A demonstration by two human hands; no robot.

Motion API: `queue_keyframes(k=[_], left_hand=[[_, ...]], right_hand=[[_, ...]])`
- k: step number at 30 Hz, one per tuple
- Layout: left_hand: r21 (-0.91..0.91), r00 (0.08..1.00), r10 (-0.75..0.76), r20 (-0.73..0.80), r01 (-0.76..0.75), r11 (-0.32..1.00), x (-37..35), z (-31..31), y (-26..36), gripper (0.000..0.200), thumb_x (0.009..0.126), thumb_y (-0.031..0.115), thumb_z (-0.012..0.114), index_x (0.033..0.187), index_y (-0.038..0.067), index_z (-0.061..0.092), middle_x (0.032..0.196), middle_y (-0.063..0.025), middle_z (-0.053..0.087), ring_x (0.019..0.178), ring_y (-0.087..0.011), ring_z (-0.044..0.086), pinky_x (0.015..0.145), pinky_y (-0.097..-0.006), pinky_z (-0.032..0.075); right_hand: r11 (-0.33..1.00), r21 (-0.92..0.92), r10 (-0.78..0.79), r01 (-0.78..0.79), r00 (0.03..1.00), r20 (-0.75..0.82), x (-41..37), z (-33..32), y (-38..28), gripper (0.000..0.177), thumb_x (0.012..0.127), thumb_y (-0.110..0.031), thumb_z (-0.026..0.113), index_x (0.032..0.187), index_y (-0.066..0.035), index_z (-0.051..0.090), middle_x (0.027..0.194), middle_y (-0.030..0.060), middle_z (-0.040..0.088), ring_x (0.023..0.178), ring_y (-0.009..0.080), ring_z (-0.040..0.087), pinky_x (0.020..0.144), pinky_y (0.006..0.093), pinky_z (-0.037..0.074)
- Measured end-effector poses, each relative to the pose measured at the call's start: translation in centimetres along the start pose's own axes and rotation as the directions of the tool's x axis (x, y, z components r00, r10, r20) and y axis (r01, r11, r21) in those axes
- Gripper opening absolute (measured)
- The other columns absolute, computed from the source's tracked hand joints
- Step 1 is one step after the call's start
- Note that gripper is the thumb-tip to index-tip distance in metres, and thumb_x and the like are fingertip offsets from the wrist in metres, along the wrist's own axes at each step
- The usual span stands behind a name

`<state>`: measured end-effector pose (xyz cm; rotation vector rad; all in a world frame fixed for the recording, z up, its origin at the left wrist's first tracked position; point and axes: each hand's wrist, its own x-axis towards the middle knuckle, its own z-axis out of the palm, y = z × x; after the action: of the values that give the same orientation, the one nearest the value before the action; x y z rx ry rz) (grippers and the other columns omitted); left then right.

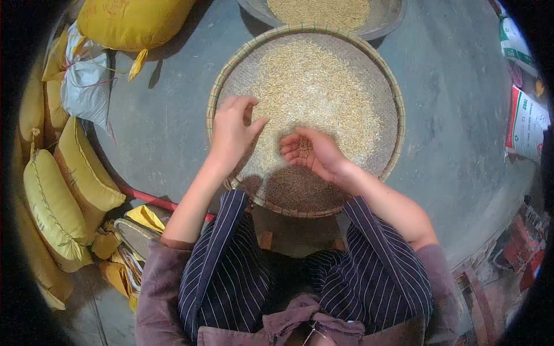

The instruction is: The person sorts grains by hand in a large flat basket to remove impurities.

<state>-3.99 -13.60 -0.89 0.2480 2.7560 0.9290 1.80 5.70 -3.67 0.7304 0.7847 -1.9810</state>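
Observation:
A round woven winnowing basket point(400, 104) lies before my knees, with pale unhusked grain point(323, 86) spread across it. Low over the middle of the basket, my right hand point(317, 153) is turned palm up and cupped around a few brownish grains point(304, 147). At the basket's left side hangs my left hand point(234, 130); its fingers are bent, the thumb stands apart from them, and nothing shows between them. Both hands shade part of the grain, and the near part of the basket is dark.
A wide metal basin point(389, 20) of grain stands behind the basket. Full yellow sacks point(52, 202) and a white bag point(85, 81) line the left, with a large yellow sack point(135, 23) at upper left. Printed bags point(528, 124) lie at the right on the grey floor point(456, 144).

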Motion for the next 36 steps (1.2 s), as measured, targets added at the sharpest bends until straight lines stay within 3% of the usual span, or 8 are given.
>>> queue_keyframes(k=[13,16,18,22,24,27,29,36], left_hand=[[-0.001,0.998,0.044,-0.055,-0.044,0.999,0.2,1.0,-0.8,0.016,0.078,0.003,0.068,0.093,-0.001,0.068,0.086,-0.0131,0.066,0.071,-0.0210,0.066,0.064,-0.0285,0.054],[0.093,0.981,0.164,-0.101,-0.155,0.984,0.0,0.8,-0.5,0.016,0.077,0.003,0.068,0.093,-0.001,0.068,0.086,-0.0146,0.065,0.071,-0.0238,0.065,0.065,-0.0303,0.053],[-0.052,0.996,0.030,-0.080,-0.034,0.998,-0.1,0.8,0.4,0.015,0.078,0.005,0.065,0.090,-0.004,0.067,0.085,-0.0191,0.063,0.080,-0.0349,0.062,0.073,-0.0397,0.049],[-0.001,0.990,0.081,-0.117,-0.082,0.997,-0.3,0.7,0.9,0.015,0.079,0.005,0.064,0.090,-0.004,0.066,0.087,-0.0201,0.063,0.083,-0.0359,0.062,0.074,-0.0396,0.049],[-0.033,0.999,0.007,-0.048,-0.008,0.999,-0.3,0.4,1.0,0.014,0.079,0.005,0.063,0.090,-0.004,0.066,0.089,-0.0206,0.064,0.084,-0.0360,0.062,0.076,-0.0396,0.049],[-0.025,0.996,0.029,-0.087,-0.032,0.999,-0.5,0.8,0.5,0.013,0.079,0.004,0.063,0.089,-0.003,0.067,0.089,-0.0207,0.064,0.083,-0.0360,0.062,0.076,-0.0398,0.049],[-0.025,0.990,0.062,-0.123,-0.065,0.998,-0.5,1.0,0.2,0.012,0.078,0.003,0.064,0.088,-0.003,0.067,0.088,-0.0191,0.065,0.081,-0.0339,0.063,0.074,-0.0379,0.050],[-0.025,0.986,0.087,-0.143,-0.092,0.995,-0.7,0.9,-0.1,0.011,0.076,0.001,0.066,0.086,-0.001,0.068,0.085,-0.0166,0.067,0.077,-0.0294,0.065,0.070,-0.0343,0.051]], right_hand=[[1.000,-0.022,0.016,-0.017,0.999,-0.037,-0.1,0.0,-0.4,0.040,0.098,-0.029,0.036,0.099,0.003,0.059,0.088,0.0109,0.063,0.077,0.0185,0.062,0.074,0.0318,0.051],[0.999,-0.036,-0.011,0.010,0.999,-0.036,-0.4,0.2,-0.6,0.038,0.097,-0.029,0.037,0.098,0.002,0.060,0.087,0.0112,0.064,0.076,0.0189,0.062,0.072,0.0314,0.050],[0.998,-0.038,-0.040,0.040,0.999,0.018,0.0,-0.3,-0.2,0.038,0.097,-0.028,0.037,0.099,0.002,0.060,0.087,0.0108,0.064,0.076,0.0188,0.062,0.072,0.0318,0.050],[0.998,-0.052,-0.028,0.029,0.999,0.030,-0.4,0.0,-0.4,0.037,0.097,-0.027,0.036,0.099,0.001,0.060,0.087,0.0100,0.064,0.077,0.0186,0.062,0.073,0.0321,0.050],[0.997,-0.058,-0.046,0.049,0.998,0.046,-0.3,-0.4,0.1,0.037,0.097,-0.027,0.036,0.099,0.001,0.059,0.087,0.0098,0.064,0.077,0.0186,0.062,0.073,0.0324,0.051],[0.999,0.002,-0.046,0.046,0.995,0.093,-0.4,-0.5,-0.3,0.036,0.097,-0.026,0.036,0.100,0.002,0.058,0.087,0.0095,0.062,0.077,0.0188,0.061,0.075,0.0321,0.050],[0.999,-0.030,-0.032,0.032,0.999,0.001,-1.0,0.1,-0.7,0.036,0.097,-0.025,0.036,0.101,0.003,0.057,0.087,0.0100,0.061,0.079,0.0192,0.061,0.075,0.0320,0.050],[1.000,0.007,0.001,-0.001,0.999,-0.035,-0.9,0.0,-0.8,0.037,0.097,-0.026,0.036,0.103,0.004,0.056,0.090,0.0107,0.060,0.083,0.0198,0.060,0.076,0.0313,0.051]])
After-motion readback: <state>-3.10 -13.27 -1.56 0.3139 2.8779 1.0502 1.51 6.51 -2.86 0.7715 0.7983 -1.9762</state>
